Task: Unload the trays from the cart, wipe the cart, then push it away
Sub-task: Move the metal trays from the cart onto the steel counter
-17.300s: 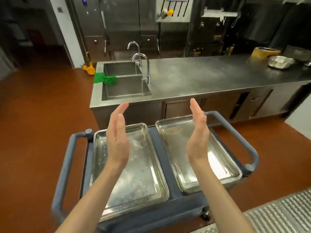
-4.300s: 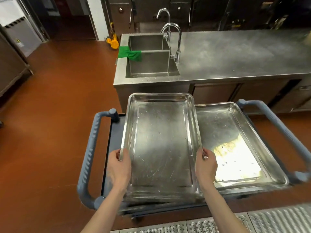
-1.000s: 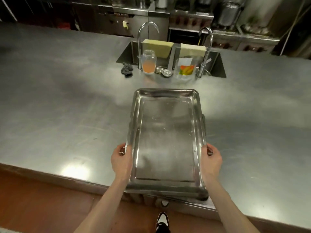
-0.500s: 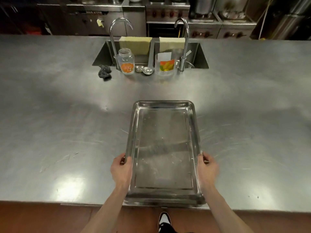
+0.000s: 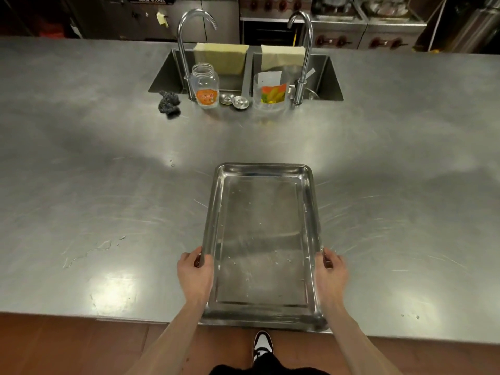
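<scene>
So the tray (image 5: 261, 240) was flat on the worktop (image 5: 108, 190), near end just over the edge. My left hand (image 5: 195, 276) and right hand (image 5: 330, 274) gripped its long rims, fingers (image 5: 327, 262) curled over, I'd guess to keep it level while setting down. Well ahead of the fingers: scrubber (image 5: 169, 101), jar (image 5: 204, 85), sink (image 5: 167, 77). Nothing blocked the way.
</scene>
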